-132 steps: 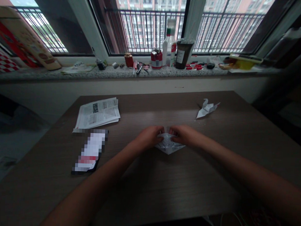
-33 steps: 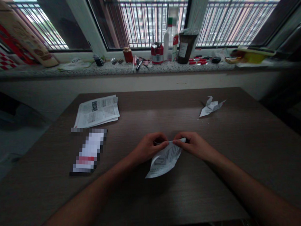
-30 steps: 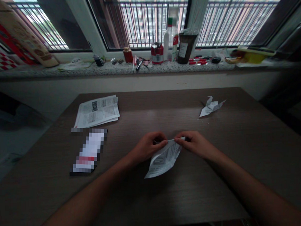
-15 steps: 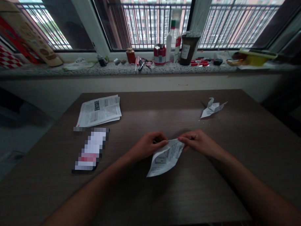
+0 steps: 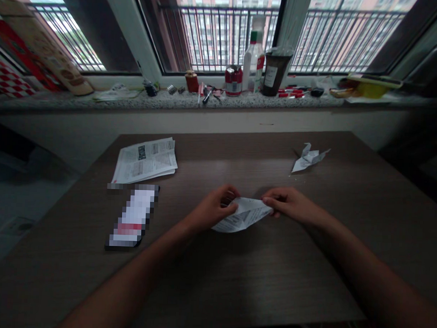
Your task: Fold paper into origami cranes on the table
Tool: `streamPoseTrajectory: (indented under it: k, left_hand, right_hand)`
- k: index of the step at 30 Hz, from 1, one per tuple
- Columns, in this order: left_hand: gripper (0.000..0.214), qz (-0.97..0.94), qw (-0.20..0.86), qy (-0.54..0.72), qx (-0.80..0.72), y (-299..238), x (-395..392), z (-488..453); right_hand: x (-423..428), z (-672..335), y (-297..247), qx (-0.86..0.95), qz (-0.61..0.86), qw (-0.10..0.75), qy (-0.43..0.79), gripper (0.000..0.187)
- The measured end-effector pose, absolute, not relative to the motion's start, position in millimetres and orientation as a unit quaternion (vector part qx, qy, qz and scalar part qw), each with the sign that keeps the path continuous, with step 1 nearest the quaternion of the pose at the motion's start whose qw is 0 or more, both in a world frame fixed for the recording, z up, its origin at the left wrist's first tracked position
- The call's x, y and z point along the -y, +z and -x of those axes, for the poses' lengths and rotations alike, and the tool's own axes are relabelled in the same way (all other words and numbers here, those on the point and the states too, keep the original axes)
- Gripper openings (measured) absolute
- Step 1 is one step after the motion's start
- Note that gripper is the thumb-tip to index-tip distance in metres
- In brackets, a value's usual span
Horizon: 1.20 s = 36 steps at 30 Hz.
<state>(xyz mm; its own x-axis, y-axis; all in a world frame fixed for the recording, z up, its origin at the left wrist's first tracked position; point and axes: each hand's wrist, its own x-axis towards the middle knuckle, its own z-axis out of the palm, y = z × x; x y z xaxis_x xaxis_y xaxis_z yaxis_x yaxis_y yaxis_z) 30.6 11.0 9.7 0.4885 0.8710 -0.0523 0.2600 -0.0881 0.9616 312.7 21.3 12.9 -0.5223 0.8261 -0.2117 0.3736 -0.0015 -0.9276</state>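
Observation:
A folded piece of printed newspaper lies low over the middle of the brown wooden table, held at both ends. My left hand pinches its left end with curled fingers. My right hand pinches its right tip between thumb and fingers. A finished folded paper figure rests on the table at the back right, well away from both hands.
A stack of newspaper sheets lies at the back left, with a phone just in front of it. The stone windowsill behind carries a red can, a bottle, a dark cup and small clutter.
The folded paper hung down towards me a moment ago; now its lower flap has swung up and it lies flatter between my hands. Both hands stay pinched on its ends.

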Motion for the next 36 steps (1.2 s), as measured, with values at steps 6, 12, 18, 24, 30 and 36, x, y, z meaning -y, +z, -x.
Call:
streamPoseTrajectory:
  k: [6, 12, 18, 24, 30, 36]
  left_hand:
    - [0.02, -0.728, 0.511, 0.243, -0.386, 16, -1, -39]
    - [0.024, -0.769, 0.466, 0.249, -0.36, 10, 3, -42]
    - [0.028, -0.752, 0.497, 0.249, -0.354, 15, 4, -41]
    - [0.026, -0.73, 0.49, 0.29, -0.377, 28, -3, -31]
    - [0.026, -0.753, 0.45, 0.283, -0.387, 26, -7, -25]
    - [0.022, -0.723, 0.45, 0.317, -0.418, 23, -10, -27]
  right_hand:
    - [-25, -308, 23, 0.684, 0.408, 0.136, 0.59, 0.047]
    - [-21, -296, 24, 0.705, 0.405, 0.087, 0.575, 0.041]
    - [-17, -289, 17, 0.708, 0.383, 0.115, 0.582, 0.028]
    - [-18, -299, 0, 0.662, 0.412, 0.194, 0.595, 0.029]
    - [-18, -305, -7, 0.623, 0.449, 0.252, 0.59, 0.028]
    - [-17, -304, -7, 0.628, 0.44, 0.273, 0.581, 0.025]
